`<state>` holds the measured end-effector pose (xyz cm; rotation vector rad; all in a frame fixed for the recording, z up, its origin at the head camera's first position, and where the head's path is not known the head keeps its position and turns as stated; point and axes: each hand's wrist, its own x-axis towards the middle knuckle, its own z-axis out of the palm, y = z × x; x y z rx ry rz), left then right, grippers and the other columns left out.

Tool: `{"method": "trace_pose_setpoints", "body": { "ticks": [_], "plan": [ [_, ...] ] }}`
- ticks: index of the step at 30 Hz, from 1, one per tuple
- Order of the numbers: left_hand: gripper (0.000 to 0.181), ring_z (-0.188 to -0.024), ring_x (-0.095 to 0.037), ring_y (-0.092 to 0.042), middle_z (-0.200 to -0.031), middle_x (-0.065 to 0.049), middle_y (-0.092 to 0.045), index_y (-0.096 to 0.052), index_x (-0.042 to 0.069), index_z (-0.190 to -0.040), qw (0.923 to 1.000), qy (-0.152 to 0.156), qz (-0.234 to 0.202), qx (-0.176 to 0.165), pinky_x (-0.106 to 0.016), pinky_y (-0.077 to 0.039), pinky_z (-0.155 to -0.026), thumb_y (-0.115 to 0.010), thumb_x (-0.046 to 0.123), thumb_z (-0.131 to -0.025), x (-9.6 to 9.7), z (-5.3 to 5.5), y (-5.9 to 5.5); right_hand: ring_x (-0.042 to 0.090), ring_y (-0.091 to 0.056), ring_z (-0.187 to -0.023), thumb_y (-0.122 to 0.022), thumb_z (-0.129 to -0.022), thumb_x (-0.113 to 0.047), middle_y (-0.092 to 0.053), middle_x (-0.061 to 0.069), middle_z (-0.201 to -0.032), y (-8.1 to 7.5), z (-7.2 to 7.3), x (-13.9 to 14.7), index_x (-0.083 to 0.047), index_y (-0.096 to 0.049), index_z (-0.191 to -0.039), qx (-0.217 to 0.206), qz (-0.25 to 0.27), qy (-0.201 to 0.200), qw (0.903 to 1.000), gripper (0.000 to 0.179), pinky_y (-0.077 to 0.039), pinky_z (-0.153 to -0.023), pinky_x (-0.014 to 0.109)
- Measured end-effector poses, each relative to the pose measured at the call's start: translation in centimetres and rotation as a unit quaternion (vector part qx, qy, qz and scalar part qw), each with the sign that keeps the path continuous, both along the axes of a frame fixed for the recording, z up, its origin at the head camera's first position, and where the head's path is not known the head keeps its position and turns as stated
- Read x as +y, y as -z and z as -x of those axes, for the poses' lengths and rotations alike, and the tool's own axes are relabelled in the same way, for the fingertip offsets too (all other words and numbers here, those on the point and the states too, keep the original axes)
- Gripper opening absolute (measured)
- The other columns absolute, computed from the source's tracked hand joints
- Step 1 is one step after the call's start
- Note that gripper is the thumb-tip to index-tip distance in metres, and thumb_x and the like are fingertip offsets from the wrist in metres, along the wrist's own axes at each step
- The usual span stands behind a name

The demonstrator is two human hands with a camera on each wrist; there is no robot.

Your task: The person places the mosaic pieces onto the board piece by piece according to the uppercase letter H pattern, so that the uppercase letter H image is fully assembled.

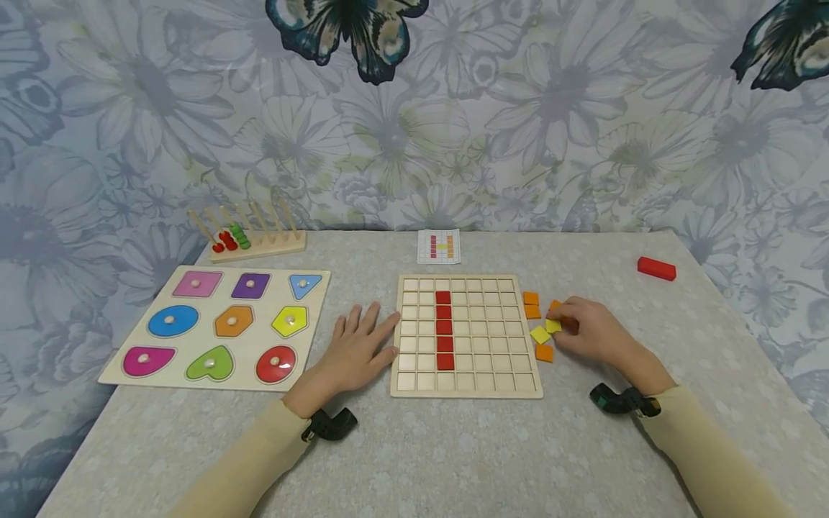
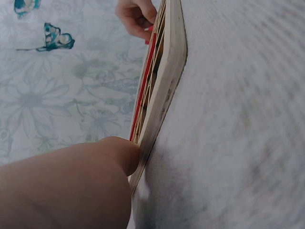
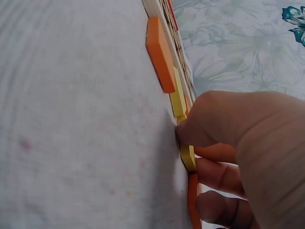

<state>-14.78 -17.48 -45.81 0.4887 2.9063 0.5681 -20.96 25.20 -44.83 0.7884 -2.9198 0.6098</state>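
A square wooden grid board [image 1: 486,388] lies flat, with a column of red tiles [image 1: 444,326] in its cells. My left hand [image 1: 352,352] rests at the board's left edge, fingers spread; in the left wrist view its thumb [image 2: 121,152] touches the rim. Right of the board, my right hand [image 1: 589,329] pinches a yellow tile [image 1: 553,326] with curled thumb and fingers, low over the table. Beside it lie another yellow tile [image 1: 540,334] and several orange tiles [image 1: 545,352], one partly hidden by the fingers. The right wrist view also shows an orange tile [image 3: 159,55] near the board.
A shape puzzle board [image 1: 259,288] with knobbed pieces lies at left. Behind it stands a wooden peg rack [image 1: 259,248] with red and green beads. A small pattern card [image 1: 424,257] lies beyond the grid board. At far right is a red block [image 1: 657,268]. Patterned fabric hangs behind the table.
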Motion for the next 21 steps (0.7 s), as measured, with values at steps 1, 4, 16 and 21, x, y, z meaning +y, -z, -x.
{"method": "trace_pose_setpoints", "body": {
  "ticks": [1,4,16,21],
  "plan": [
    [0.064,-0.156,-0.054,-0.003,-0.170,-0.025,-0.015,-0.030,0.019,-0.162,1.0000,0.000,-0.001,0.000,-0.074,-0.006,-0.120,-0.047,0.042,-0.105,0.03,0.00,-0.01,0.014,-0.048,-0.075,-0.075,-0.080,-0.005,-0.062,0.005,-0.088,-0.01,-0.05,0.02,-0.003,-0.077,-0.106,-0.003,-0.001,0.003,1.0000,0.026,-0.039,-0.064,0.026],
    [0.064,-0.156,-0.054,-0.004,-0.169,-0.025,-0.015,-0.031,0.019,-0.162,1.0000,-0.001,-0.003,0.002,-0.074,-0.006,-0.120,-0.048,0.042,-0.105,0.10,0.00,0.03,0.014,-0.048,-0.075,-0.075,-0.080,-0.006,-0.061,0.005,-0.089,-0.08,-0.14,0.07,-0.003,-0.077,-0.107,-0.010,-0.006,0.011,0.9999,0.026,-0.038,-0.064,0.026],
    [0.064,-0.156,-0.053,-0.004,-0.170,-0.024,-0.015,-0.031,0.019,-0.162,1.0000,-0.004,0.003,0.002,-0.074,-0.006,-0.120,-0.048,0.042,-0.105,0.11,0.10,0.11,0.012,-0.047,-0.072,-0.076,-0.081,-0.009,-0.061,0.004,-0.086,-0.08,-0.04,0.35,-0.002,-0.077,-0.104,-0.012,-0.001,0.013,0.9998,0.024,-0.038,-0.062,0.025],
    [0.064,-0.156,-0.053,-0.005,-0.170,-0.024,-0.016,-0.031,0.019,-0.162,1.0000,-0.003,0.002,0.002,-0.074,-0.006,-0.120,-0.048,0.042,-0.105,0.09,0.00,0.04,0.012,-0.046,-0.071,-0.076,-0.081,-0.008,-0.060,0.003,-0.084,-0.04,-0.04,0.35,-0.002,-0.077,-0.103,-0.016,0.001,0.012,0.9998,0.023,-0.037,-0.062,0.024]
  ]
}}
